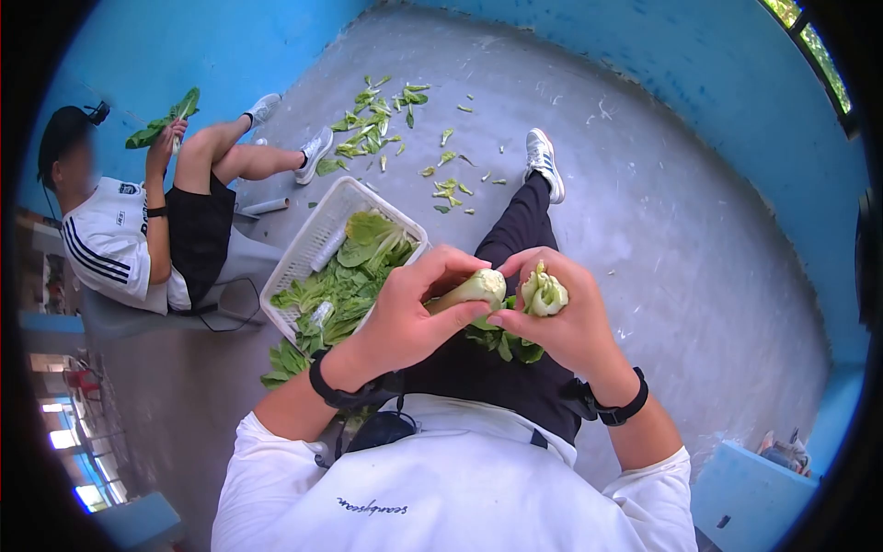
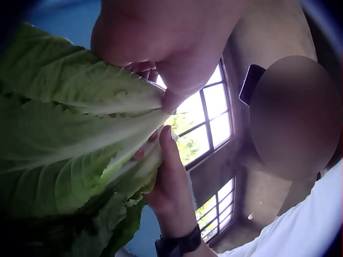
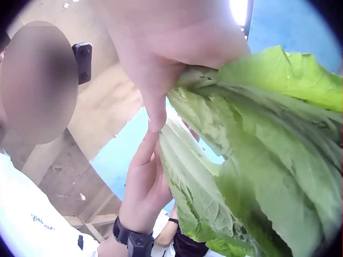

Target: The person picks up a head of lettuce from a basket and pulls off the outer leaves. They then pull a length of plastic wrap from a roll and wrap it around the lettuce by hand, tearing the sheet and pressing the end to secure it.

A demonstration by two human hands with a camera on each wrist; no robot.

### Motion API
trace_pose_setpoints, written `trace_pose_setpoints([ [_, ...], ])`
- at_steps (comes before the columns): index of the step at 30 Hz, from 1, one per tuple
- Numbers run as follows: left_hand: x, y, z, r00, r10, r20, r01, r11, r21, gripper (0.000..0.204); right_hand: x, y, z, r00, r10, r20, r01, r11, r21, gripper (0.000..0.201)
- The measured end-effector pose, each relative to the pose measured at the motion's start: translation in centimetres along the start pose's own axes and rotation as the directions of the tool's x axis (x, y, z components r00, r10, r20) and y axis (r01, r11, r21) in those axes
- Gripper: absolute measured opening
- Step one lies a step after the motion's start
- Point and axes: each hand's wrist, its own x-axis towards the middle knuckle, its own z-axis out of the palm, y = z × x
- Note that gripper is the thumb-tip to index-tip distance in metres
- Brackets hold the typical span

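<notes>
Two pale stalk ends of leafy greens face up in the head view, one in each hand. The left hand (image 1: 405,304) has its thumb and fingers round the white butt of one vegetable (image 1: 482,289). Close beside it, the right hand (image 1: 575,317) grips a second pale base (image 1: 544,294) between thumb and fingers; the thumb tips are near each other. Broad green leaves (image 2: 59,144) spread from the hands in the left wrist view, and leaves (image 3: 273,155) hang from them in the right wrist view too.
A white basket (image 1: 299,248) of greens stands left of the hands. Torn leaves (image 1: 368,124) lie on the grey floor ahead. A seated person (image 1: 120,239) at the left holds a leafy green (image 1: 166,124). Blue walls surround the floor.
</notes>
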Motion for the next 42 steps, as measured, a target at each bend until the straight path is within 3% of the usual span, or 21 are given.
trace_pose_setpoints([
  [3, 0.6, 0.0, 0.4, 0.995, 0.099, 0.001, -0.099, 0.995, -0.003, 0.040, -0.6, 0.0, -0.4, 0.999, -0.048, -0.020, 0.047, 0.998, -0.043, 0.030],
  [6, 0.7, 0.8, 0.6, 0.997, 0.079, -0.006, -0.078, 0.995, 0.058, 0.040, -1.3, 0.2, -0.7, 0.994, -0.111, -0.012, 0.108, 0.986, -0.130, 0.028],
  [9, 0.9, 1.2, 1.0, 0.991, 0.137, 0.002, -0.135, 0.971, 0.199, 0.041, -1.8, 0.1, -0.8, 0.990, -0.131, -0.050, 0.123, 0.983, -0.138, 0.026],
  [12, 1.5, 1.4, 1.0, 0.959, 0.277, 0.062, -0.282, 0.905, 0.317, 0.043, -2.0, -0.2, -1.4, 0.994, -0.100, -0.039, 0.093, 0.983, -0.156, 0.025],
  [15, 1.8, 1.8, 1.2, 0.959, 0.260, 0.108, -0.282, 0.880, 0.383, 0.043, -1.9, -0.5, -1.4, 0.998, 0.056, -0.042, -0.057, 0.998, -0.005, 0.028],
  [21, 1.6, 1.3, 1.0, 0.943, 0.271, 0.192, -0.331, 0.812, 0.481, 0.041, -1.8, -0.3, -2.3, 0.994, -0.008, 0.112, 0.034, 0.972, -0.234, 0.030],
  [30, 1.7, 0.6, 0.9, 0.895, 0.346, 0.282, -0.447, 0.705, 0.551, 0.040, -1.6, -0.7, -2.3, 0.987, 0.014, 0.161, 0.040, 0.944, -0.327, 0.025],
  [37, 1.6, -0.1, 0.6, 0.907, 0.259, 0.333, -0.411, 0.720, 0.559, 0.042, -1.9, -0.3, -2.3, 0.983, 0.021, 0.181, 0.058, 0.905, -0.420, 0.022],
  [42, 1.8, -1.0, 0.5, 0.854, 0.338, 0.395, -0.519, 0.615, 0.594, 0.041, -1.9, 0.3, -2.5, 0.972, -0.028, 0.234, 0.140, 0.867, -0.478, 0.023],
])
